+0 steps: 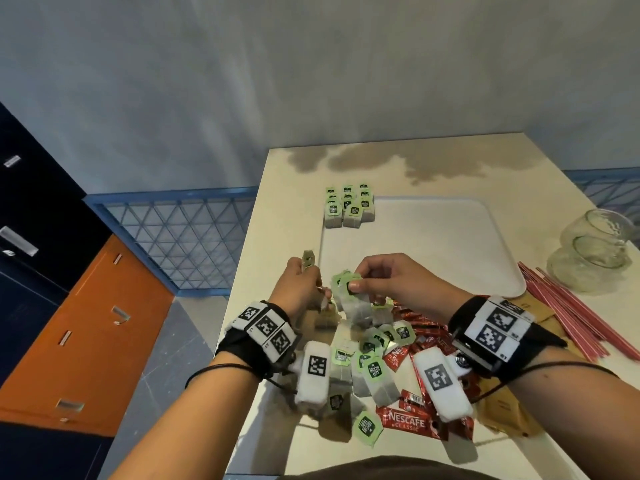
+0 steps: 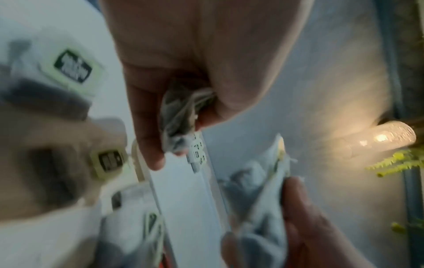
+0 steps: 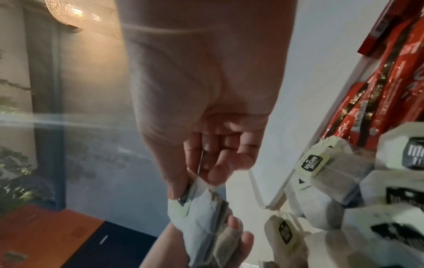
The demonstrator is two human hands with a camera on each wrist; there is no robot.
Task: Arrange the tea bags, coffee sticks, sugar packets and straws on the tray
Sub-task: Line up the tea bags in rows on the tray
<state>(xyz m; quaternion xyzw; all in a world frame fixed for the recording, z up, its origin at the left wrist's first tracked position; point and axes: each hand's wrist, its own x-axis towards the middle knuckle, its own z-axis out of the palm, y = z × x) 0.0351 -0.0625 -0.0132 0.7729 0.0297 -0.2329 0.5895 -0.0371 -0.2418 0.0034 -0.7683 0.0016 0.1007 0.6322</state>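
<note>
Both hands up over the near edge of the white tray (image 1: pixel 450 237), centre of the head view. Left hand (image 1: pixel 299 284) curled round a bunched tea bag (image 1: pixel 308 259), the top of it poking out above the fist; same crumpled bag wedged between thumb and fingers (image 2: pixel 146 127) in the left wrist view, though blurry there. Right hand (image 1: pixel 388 275) pinching a small clump of tea bags (image 1: pixel 349 292) by the green tags, thumb on top, bags dangling down toward the pile. Right wrist view: thumb and forefinger clamped on the tag end of that clump (image 3: pixel 199 204), lower end brushing the left hand's fingertips (image 3: pixel 236 228) at the bottom of the frame.

Rest of the stuff, all in the head view:
- neat block of tea bags (image 1: pixel 349 206) in three rows at the tray's far left corner, upper middle of the frame
- loose heap of tea bags (image 1: pixel 374 362) between the wrists, lower centre, partly under the wrist cameras
- red Nescafe coffee sticks (image 1: pixel 405 419) scattered under and right of that heap
- brown sugar packets (image 1: pixel 509 407) lower right, mostly hidden behind the right wrist
- red and white straws (image 1: pixel 568 306) fanned out right of the tray, off it
- two clear glass jars (image 1: pixel 595 251) beside the straws at the right edge

All sitting on a cream table (image 1: pixel 433 157) with a dark stain along the far edge.
</note>
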